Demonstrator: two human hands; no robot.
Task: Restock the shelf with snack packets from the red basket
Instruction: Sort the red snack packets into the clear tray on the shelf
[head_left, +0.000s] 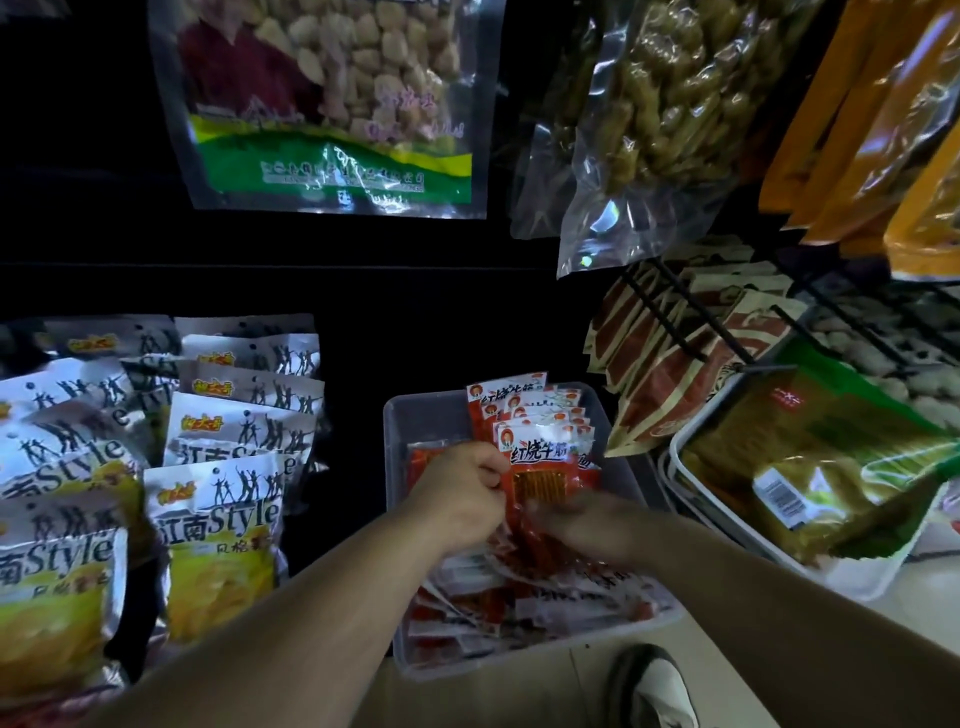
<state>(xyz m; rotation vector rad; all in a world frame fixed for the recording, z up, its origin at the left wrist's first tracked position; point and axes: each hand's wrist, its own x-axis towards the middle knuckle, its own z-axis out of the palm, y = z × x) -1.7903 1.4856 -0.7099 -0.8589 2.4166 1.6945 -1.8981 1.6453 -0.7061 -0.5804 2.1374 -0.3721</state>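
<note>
A clear plastic bin (402, 431) sits on the low shelf, with red snack packets (540, 415) standing in a row at its back and more lying loose (467, 613) at its front. My left hand (460, 491) is curled and pinches the left edge of the front upright red packet (550, 467). My right hand (587, 522), blurred by motion, reaches into the bin at the packet's lower right; its fingers cannot be made out. No red basket is in view.
Silver and yellow snack bags (218, 519) stand in rows to the left. A white tray (737, 530) with green and yellow bags sits at right, beside red-brown packets (670, 374) on black wire hooks. Clear bags (332, 104) hang above. A shoe (654, 686) is on the floor.
</note>
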